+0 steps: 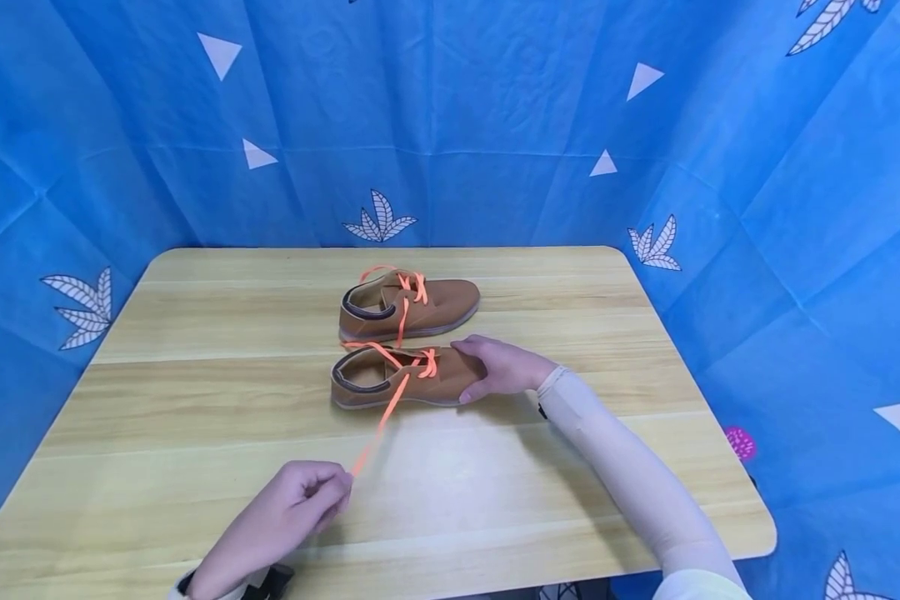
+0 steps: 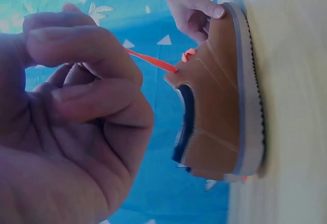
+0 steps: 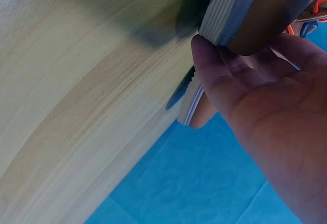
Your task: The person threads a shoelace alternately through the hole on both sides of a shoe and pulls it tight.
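Note:
Nearer me on the table lies a brown shoe (image 1: pixel 360 395) with orange laces, its toe pointing right. My right hand (image 1: pixel 504 367) grips that toe, thumb on one side and fingers on the other; the right wrist view shows the fingers against the sole edge (image 3: pixel 230 9). Toward the table's front, my left hand (image 1: pixel 292 508) pinches the end of an orange shoelace (image 1: pixel 382 423). This lace runs taut from the near shoe's eyelets down to the fingers. A second lace end (image 1: pixel 367 344) lies loose over the shoe's far side.
Just behind stands the matching brown shoe (image 1: pixel 450 302), also with orange laces and its toe to the right. Both rest on a light wooden table (image 1: pixel 195 400). A blue patterned curtain (image 1: pixel 435 108) hangs behind and along the sides.

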{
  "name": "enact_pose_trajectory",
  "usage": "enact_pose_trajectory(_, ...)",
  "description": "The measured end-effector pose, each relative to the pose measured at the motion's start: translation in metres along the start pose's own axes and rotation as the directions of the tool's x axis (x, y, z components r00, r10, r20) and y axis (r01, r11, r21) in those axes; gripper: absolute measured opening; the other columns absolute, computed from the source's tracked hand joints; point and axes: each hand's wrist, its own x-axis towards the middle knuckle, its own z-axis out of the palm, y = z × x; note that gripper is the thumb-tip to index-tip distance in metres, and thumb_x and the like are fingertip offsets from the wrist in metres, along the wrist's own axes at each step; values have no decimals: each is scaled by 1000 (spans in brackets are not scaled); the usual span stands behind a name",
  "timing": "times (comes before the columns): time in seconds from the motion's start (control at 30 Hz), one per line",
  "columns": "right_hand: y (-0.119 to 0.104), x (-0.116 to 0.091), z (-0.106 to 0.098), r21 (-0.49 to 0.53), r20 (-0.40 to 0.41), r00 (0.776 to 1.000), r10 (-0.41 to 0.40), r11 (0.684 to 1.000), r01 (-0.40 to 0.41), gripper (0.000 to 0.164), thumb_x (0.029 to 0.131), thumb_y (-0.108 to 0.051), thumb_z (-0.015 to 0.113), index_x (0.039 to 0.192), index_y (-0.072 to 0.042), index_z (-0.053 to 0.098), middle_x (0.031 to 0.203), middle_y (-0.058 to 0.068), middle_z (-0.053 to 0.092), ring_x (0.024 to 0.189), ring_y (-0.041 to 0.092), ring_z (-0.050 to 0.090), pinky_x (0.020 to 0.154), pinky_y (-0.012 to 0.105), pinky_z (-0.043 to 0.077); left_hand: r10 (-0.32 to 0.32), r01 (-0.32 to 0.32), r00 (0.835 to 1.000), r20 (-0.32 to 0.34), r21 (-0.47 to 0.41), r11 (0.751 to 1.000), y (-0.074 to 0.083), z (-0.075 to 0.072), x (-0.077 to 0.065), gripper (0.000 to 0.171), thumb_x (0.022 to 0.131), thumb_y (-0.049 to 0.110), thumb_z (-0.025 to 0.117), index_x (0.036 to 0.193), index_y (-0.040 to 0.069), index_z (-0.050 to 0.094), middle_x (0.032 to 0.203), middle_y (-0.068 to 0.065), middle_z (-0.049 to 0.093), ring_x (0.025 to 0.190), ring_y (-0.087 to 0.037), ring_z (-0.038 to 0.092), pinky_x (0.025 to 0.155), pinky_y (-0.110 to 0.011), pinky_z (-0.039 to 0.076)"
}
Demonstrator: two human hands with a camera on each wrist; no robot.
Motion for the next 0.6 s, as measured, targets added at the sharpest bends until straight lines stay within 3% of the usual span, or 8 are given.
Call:
enact_pose_trajectory(0.13,0,0,-1,2,2,1000,-5,1000,5,102,84,-44,86,159,1,33,159,17,45,150,31,42,126,44,32,69,-65,997,43,-86,994,-9,-9,0,37,112,10,39,79,5,55,56,-13,41,50,3,37,41,-27,34)
enact_pose_trajectory(0.3,0,0,0,7,1,1000,-7,1000,7,102,83,-43,86,159,0,32,159,19,44,149,33,43,125,44,33,84,-83,996,1,-138,987,-11,-15,-3,38,112,8,36,79,4,54,56,-14,41,45,-12,36,39,-26,32)
enact_pose_trajectory(0.47,0,0,0,-3,2,1000,-6,1000,6,102,84,-44,86,159,0,32,159,19,44,149,32,43,125,43,33,79,-87,996,-51,-178,980,-11,-16,-4,37,112,7,36,78,3,53,56,-16,40,47,-33,33,39,-25,31)
enact_pose_trajectory(0.6,1,0,0,-5,4,1000,-6,1000,6,103,84,-45,85,159,0,32,159,19,44,149,32,43,126,44,32,41,-45,999,-27,-170,984,-13,-15,-5,36,112,10,39,80,2,54,57,-16,41,48,-32,34,41,-26,32)
